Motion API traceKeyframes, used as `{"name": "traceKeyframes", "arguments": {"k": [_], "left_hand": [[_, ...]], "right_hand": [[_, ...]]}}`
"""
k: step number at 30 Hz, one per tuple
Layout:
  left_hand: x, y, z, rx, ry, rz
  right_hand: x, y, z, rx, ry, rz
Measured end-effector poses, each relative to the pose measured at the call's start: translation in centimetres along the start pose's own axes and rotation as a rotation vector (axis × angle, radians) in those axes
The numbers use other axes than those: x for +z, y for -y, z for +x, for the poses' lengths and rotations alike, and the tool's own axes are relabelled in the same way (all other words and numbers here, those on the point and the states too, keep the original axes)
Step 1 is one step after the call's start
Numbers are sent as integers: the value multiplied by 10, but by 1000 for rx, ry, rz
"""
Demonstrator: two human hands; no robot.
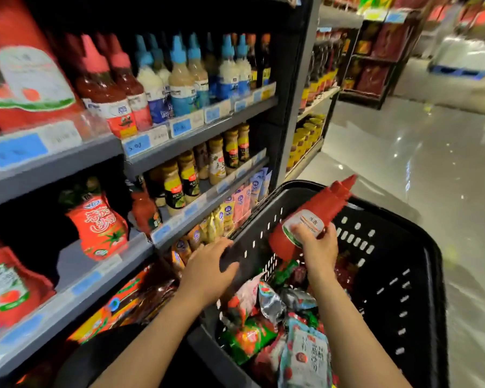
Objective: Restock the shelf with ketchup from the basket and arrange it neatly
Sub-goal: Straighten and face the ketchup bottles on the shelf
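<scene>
Here, left to right. Shelf (pixel 67 278): ketchup pouches (pixel 98 225) standing loosely, gaps beside them. Left hand (pixel 210 264): open, fingers spread, resting on the basket (pixel 420 275) rim, holding nothing. Right hand (pixel 318 245): closed around the lower body of a ketchup bottle (pixel 312 217), lifted above the basket and tilted, cap up-right. We judge the risk: our low grip could let it tip, or it may topple the pouches.
</scene>
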State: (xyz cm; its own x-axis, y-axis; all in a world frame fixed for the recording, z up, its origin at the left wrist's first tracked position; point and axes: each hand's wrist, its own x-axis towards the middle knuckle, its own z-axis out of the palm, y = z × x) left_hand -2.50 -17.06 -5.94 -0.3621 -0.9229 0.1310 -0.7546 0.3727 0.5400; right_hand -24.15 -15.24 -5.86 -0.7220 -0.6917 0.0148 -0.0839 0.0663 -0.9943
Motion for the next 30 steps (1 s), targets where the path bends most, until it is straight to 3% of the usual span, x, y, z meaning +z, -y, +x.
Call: {"name": "traceKeyframes", "arguments": {"k": [3, 8, 12, 15, 18, 23, 30], "left_hand": [[-25, -4, -11, -18, -144, -95], [-119, 19, -55, 240, -797, 119], [-210, 58, -120, 17, -1074, 499], [-244, 91, -156, -176, -1117, 723], [-260, 119, -168, -294, -1074, 795], [-259, 150, -162, -293, -1093, 998], [-257, 163, -156, -249, -1162, 1080]], "right_hand": [[4, 54, -29, -123, 133, 131], [51, 128, -83, -262, 431, 345], [116, 176, -132, -322, 648, 511], [164, 208, -166, -345, 728, 609], [205, 236, -186, -373, 769, 629], [255, 261, -183, -481, 825, 464], [291, 268, -173, -611, 986, 51]]}}
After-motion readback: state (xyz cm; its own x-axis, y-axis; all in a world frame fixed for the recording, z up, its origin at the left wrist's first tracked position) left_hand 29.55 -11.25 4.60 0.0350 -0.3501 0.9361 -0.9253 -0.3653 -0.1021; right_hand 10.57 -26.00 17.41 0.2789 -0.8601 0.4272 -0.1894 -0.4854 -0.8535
